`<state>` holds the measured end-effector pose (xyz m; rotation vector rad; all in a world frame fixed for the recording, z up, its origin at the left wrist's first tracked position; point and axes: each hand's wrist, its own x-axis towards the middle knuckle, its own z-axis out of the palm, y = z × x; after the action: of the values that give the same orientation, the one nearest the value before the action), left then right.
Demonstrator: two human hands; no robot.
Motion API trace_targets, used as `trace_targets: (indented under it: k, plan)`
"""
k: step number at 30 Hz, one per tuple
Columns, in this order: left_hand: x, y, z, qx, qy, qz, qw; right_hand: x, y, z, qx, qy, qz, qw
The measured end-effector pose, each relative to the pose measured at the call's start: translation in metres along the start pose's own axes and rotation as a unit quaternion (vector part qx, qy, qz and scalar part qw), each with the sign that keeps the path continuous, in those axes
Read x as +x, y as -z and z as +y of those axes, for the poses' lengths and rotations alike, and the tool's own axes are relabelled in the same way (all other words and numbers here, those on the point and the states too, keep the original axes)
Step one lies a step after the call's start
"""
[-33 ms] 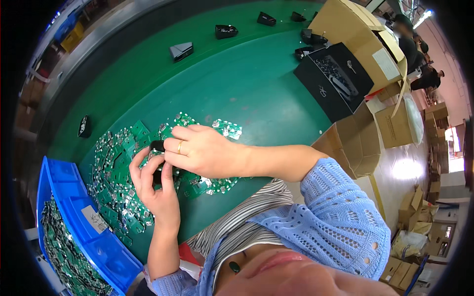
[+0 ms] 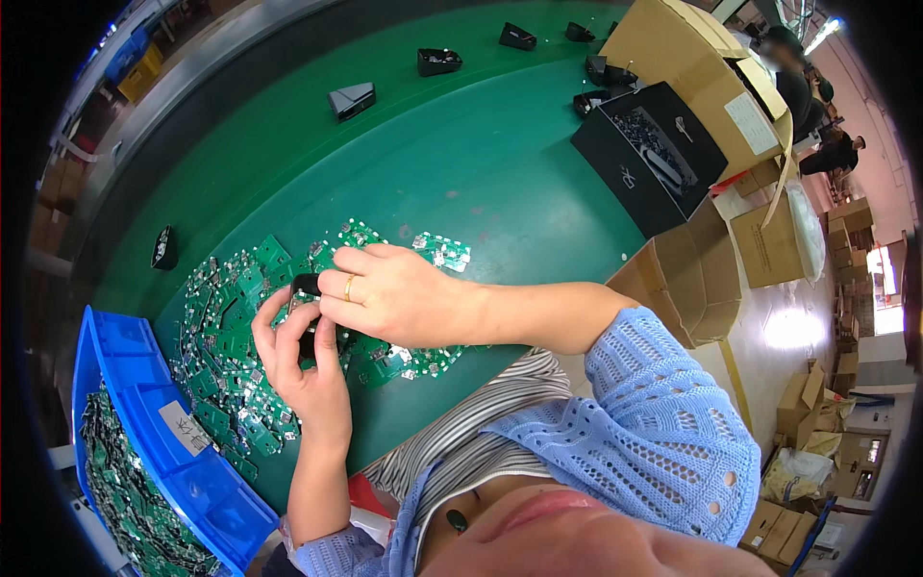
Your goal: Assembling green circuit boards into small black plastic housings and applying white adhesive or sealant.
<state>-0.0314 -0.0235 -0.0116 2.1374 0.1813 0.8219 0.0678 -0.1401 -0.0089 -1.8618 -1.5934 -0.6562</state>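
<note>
A small black plastic housing (image 2: 306,283) is held over the pile of circuit boards, mostly covered by my fingers. My left hand (image 2: 306,370) curls around it from the near left side, with fingers and thumb bent. From the right, my right hand (image 2: 399,296), with a ring on one finger, presses its closed fingertips on the same housing. Whatever lies beneath those fingertips is hidden. Many loose green circuit boards (image 2: 223,322) are spread under and around both hands.
A blue bin (image 2: 159,385) full of circuit boards stands at the near left. Several black housings (image 2: 439,62) sit along the green belt at the far side. At the right are a black box (image 2: 635,183) of small parts and open cardboard cartons (image 2: 687,72). People stand in the far right background.
</note>
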Motion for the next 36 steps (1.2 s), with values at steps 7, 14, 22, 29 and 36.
trace_targets:
  k: [7, 14, 22, 29, 36]
  plan:
    - [0.01, 0.003, -0.003, -0.113, 0.127, -0.001, 0.985, -0.004, -0.007, 0.006, 0.268, -0.141, 0.057, 0.951]
    - [0.009, 0.005, -0.007, -0.271, 0.204, -0.049, 0.94, 0.0, -0.01, 0.007, 0.351, -0.19, 0.042, 0.916]
    - [0.007, 0.011, -0.006, -0.361, 0.245, -0.091, 0.895, 0.003, -0.007, 0.011, 0.332, -0.185, 0.019, 0.925]
    - [0.005, 0.015, -0.004, -0.392, 0.217, -0.07, 0.891, 0.008, 0.003, 0.012, 0.201, -0.05, 0.006, 0.978]
    - [0.004, 0.014, -0.006, -0.254, 0.145, -0.074, 0.953, 0.008, 0.006, 0.014, 0.139, 0.015, -0.011, 0.99]
